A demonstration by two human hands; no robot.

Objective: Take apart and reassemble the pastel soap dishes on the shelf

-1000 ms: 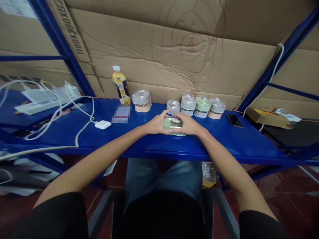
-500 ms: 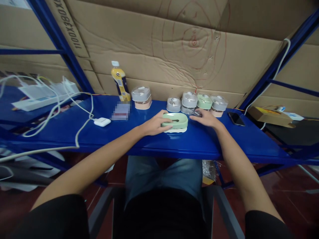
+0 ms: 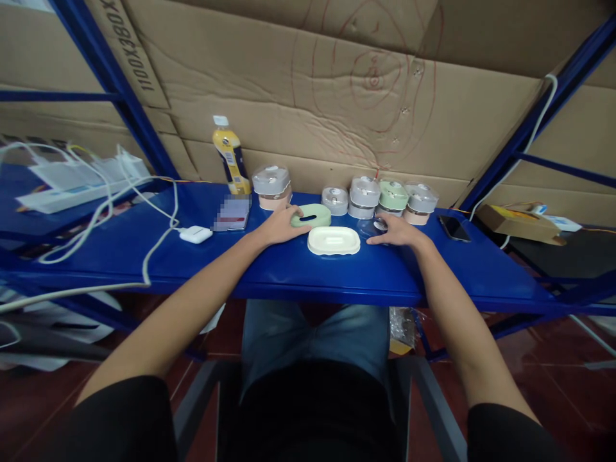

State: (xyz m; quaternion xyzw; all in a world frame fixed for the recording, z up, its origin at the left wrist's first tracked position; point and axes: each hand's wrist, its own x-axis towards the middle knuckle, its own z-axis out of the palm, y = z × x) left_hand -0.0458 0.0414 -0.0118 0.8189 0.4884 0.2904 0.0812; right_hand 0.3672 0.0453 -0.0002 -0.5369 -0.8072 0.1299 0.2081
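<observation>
My left hand [image 3: 278,226] grips the left end of a pale green oval box body [image 3: 317,213] with a long slot in its top. It is held to the left of and behind a cream oval base [image 3: 333,241], which lies by itself near the table's front. On the other side, my right hand [image 3: 398,231] has its fingers around a clear plastic lid [image 3: 368,227], low over the blue table; whether the lid touches the table I cannot tell. Behind stand a small grey box [image 3: 334,201], a grey stack [image 3: 364,197] and a green-topped stack [image 3: 392,197], all with clear lids.
Further right are a grey-and-pink stack [image 3: 419,203] and a phone [image 3: 453,228]. Leftward stand another grey-and-pink stack [image 3: 272,187], a yellow bottle [image 3: 231,157], a blurred-out packet [image 3: 231,213] and a white charger case [image 3: 196,234] beside cables. Cardboard [image 3: 240,83] walls the back.
The clear lid came off the green box and moved right in my right hand. My left hand then lifted the green body off its cream base and moved it left and back.
</observation>
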